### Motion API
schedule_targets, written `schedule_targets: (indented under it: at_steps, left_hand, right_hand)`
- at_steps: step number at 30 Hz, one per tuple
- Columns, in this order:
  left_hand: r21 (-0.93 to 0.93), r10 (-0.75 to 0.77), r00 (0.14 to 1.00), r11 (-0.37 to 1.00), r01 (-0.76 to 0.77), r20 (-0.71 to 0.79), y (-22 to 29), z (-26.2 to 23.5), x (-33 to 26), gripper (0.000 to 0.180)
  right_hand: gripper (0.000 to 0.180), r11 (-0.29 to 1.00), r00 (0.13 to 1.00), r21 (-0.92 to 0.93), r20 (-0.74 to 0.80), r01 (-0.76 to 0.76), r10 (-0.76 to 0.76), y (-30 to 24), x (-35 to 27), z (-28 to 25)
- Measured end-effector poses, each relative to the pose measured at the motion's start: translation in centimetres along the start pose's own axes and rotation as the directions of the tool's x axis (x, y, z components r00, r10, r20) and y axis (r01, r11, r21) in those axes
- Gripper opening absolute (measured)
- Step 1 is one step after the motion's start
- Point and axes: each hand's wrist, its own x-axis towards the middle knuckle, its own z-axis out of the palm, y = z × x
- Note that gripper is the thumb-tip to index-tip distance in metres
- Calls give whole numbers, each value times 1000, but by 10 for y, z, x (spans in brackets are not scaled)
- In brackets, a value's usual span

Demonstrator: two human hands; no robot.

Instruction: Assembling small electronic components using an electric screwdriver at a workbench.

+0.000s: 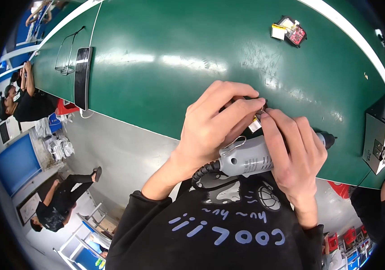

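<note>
My left hand [219,119] is closed at the near edge of the green table, its thumb and fingers pinching a small dark assembly. A white block with a yellow edge [255,125], like a small battery, shows below the fingertips; the rest of the assembly is mostly hidden. My right hand [293,155] is closed around a grey electric screwdriver [246,157], which lies crosswise under the palm. Its dark tip points right and its black cord leaves on the left. The right fingertips meet the left ones at the assembly.
A similar black housing with a red circuit board [295,33] lies at the far right of the green table [156,90]. Leftward are a long black bar-shaped device [82,76] and a wire stand [66,58]. A grey metal box [379,139] stands far right. Other people are around.
</note>
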Motion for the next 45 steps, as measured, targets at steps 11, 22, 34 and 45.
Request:
schedule_targets:
  at_steps: [11, 22, 34, 45]
  left_hand:
    - [-29, -112, 991, 993, 114, 72, 17, -9, 1, 28]
    - [-50, -270, 962, 961, 271, 34, 20, -2, -1, 29]
    - [-4, -373, 921, 927, 376, 108, 31, -6, 1, 33]
    - [69, -309, 947, 950, 303, 93, 29, -5, 1, 35]
  right_hand:
    - [29, 998, 998, 30, -18, -60, 61, -1, -1, -7]
    - [21, 995, 998, 79, -30, -60, 63, -3, -1, -5]
    - [10, 994, 993, 78, -87, -76, 82, -5, -3, 1]
    - [12, 987, 990, 113, -76, -113, 122, -7, 1, 2]
